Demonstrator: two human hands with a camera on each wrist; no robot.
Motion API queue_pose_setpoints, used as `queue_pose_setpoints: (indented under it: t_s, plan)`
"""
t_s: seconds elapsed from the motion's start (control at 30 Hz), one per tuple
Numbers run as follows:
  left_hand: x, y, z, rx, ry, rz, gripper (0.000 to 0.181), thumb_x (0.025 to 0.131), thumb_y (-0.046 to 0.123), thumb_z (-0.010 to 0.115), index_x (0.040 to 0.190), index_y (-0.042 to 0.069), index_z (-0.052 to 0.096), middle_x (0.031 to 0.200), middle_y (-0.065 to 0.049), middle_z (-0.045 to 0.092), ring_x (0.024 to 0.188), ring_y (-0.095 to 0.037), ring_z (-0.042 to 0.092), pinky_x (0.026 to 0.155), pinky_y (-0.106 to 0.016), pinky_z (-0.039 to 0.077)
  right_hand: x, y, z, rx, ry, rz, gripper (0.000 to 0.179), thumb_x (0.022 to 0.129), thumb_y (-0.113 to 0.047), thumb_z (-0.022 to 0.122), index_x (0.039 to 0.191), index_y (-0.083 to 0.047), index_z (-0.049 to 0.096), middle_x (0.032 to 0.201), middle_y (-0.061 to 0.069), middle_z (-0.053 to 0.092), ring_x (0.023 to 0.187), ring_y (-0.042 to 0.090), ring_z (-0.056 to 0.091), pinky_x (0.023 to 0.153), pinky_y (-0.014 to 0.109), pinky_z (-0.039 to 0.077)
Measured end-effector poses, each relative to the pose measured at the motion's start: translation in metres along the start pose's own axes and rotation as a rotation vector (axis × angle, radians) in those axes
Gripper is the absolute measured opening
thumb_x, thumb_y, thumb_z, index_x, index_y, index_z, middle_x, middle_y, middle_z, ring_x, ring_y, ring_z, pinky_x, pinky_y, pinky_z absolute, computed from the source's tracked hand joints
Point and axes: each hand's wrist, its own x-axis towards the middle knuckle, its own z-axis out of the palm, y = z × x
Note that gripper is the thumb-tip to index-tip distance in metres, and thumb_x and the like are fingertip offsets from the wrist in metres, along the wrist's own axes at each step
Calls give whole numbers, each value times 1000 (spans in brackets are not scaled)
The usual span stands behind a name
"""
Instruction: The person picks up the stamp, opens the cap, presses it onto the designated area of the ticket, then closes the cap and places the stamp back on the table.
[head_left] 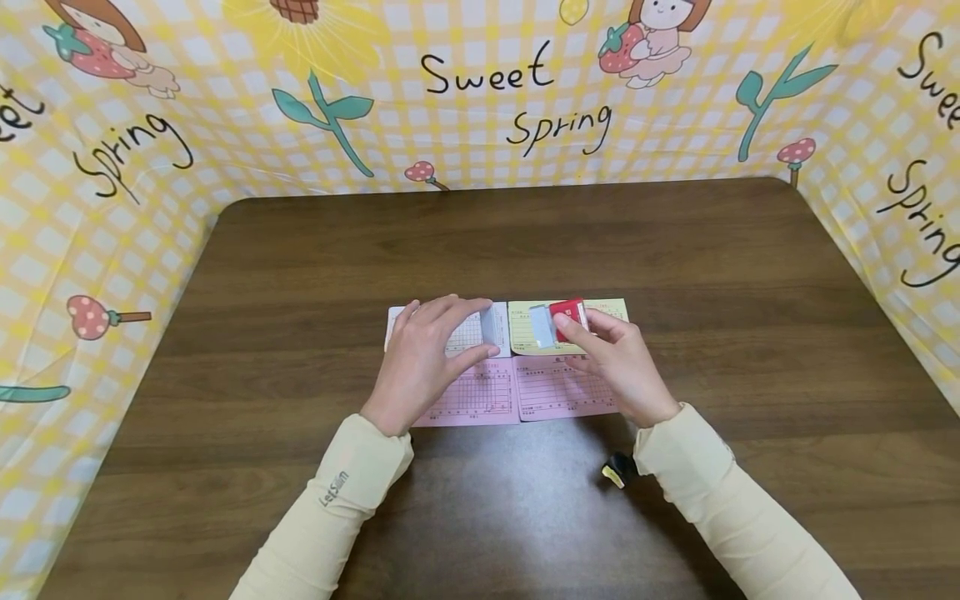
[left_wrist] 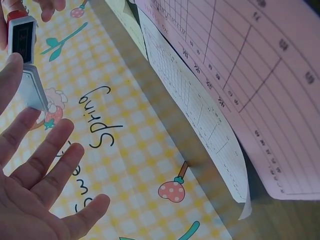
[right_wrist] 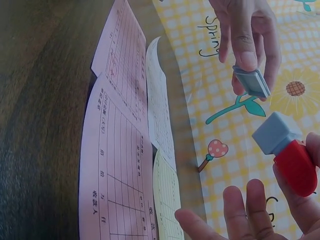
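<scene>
My right hand (head_left: 626, 362) grips a red self-inking stamp (head_left: 567, 320) by its body. Its pale grey head (right_wrist: 276, 132) points toward the left hand, and a dark face (left_wrist: 23, 37) shows in the left wrist view. A clear bluish cap (left_wrist: 35, 89) is pinched between the thumb and fingertips of my left hand (head_left: 422, 357), apart from the stamp. Both hands hover over four-square paper slips: a white slip (head_left: 468, 333) under the left hand, a yellow slip (head_left: 525, 343) under the stamp, a left pink slip (head_left: 480, 400) and a right pink slip (head_left: 547, 396) nearer me.
A small black object with a yellow label (head_left: 615, 473) lies by the right sleeve, partly hidden. The brown wooden table (head_left: 337, 250) is bounded at the back and sides by a yellow checked cloth (head_left: 480, 150). The slips' edges meet near the table's middle.
</scene>
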Motion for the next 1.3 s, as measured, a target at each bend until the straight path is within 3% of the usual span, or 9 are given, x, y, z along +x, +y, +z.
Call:
queue_pose_setpoints:
  t_s: [1.3]
  plan:
    - [1, 6, 6, -39, 61, 101, 58, 80, 32, 87, 133, 17, 68, 126, -7, 70, 131, -29, 56, 115, -58, 32, 4, 3, 14, 63, -54, 47, 46, 102, -29, 63, 135, 3, 61, 121, 8, 66, 114, 23, 59, 106, 52, 47]
